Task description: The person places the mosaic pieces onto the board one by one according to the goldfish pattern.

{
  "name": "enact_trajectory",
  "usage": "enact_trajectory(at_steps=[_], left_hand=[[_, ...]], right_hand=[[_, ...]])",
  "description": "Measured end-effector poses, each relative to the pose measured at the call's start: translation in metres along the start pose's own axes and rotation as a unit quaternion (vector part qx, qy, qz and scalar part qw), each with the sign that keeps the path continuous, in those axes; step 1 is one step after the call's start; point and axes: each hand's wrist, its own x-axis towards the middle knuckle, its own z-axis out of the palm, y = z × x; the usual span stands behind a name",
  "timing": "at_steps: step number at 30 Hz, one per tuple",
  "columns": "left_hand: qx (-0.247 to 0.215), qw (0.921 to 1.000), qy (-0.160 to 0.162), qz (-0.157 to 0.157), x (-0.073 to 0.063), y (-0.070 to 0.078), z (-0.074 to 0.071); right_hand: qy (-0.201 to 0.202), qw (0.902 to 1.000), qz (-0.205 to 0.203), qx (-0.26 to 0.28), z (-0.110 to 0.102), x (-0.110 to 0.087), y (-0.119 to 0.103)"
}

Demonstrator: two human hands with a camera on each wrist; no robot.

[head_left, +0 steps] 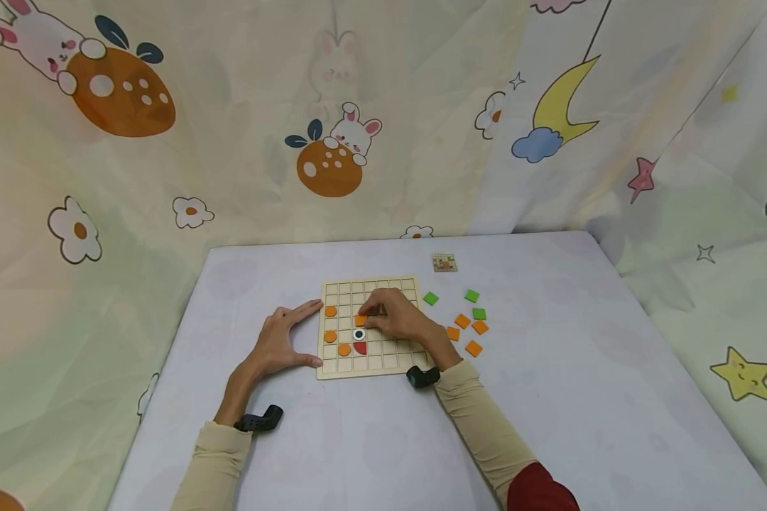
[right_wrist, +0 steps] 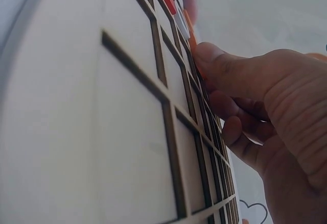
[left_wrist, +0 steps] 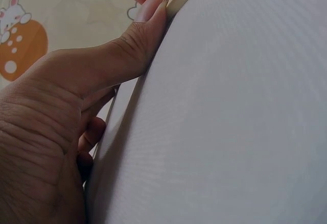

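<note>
On the table lies a pale wooden grid board point(head_left: 393, 355). My left hand point(head_left: 276, 344) spans its left side, thumb and forefinger stretched apart and touching the edge. Over the board's middle, my right hand point(head_left: 393, 314) pinches an orange square tile point(head_left: 361, 321) at the grid. Just below that tile sit a white tile with a black ring and dot point(head_left: 358, 334) and a red quarter-round tile point(head_left: 360, 348). Orange round tiles point(head_left: 330, 336) occupy several cells to the left. In the right wrist view the thumb and fingers point(right_wrist: 209, 53) meet at the orange tile, mostly hidden.
Loose orange square tiles point(head_left: 474, 348) and green square tiles point(head_left: 471, 295) lie right of the board, near my right forearm. A small patterned card point(head_left: 444, 262) is farther back. A printed cloth point(head_left: 243, 142) hangs behind the white-covered table point(head_left: 358, 440).
</note>
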Motion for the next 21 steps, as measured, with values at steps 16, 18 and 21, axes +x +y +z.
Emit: enact_trajectory(at_steps=[16,18,21], left_hand=[[-0.003,1.0000,0.003,0.005,-0.0002,-0.0015,0.0004],[-0.003,1.0000,0.004,0.006,-0.0001,-0.0014,0.0004],[0.000,1.0000,0.005,0.008,0.0005,-0.0013,0.0002]], right_hand=[[-0.020,0.9998,0.006,-0.004,0.0011,0.0048,-0.0019],[-0.021,0.9997,0.006,0.000,0.0008,0.0048,-0.0017],[-0.020,0.9998,0.002,-0.003,0.0008,0.0048,-0.0017]])
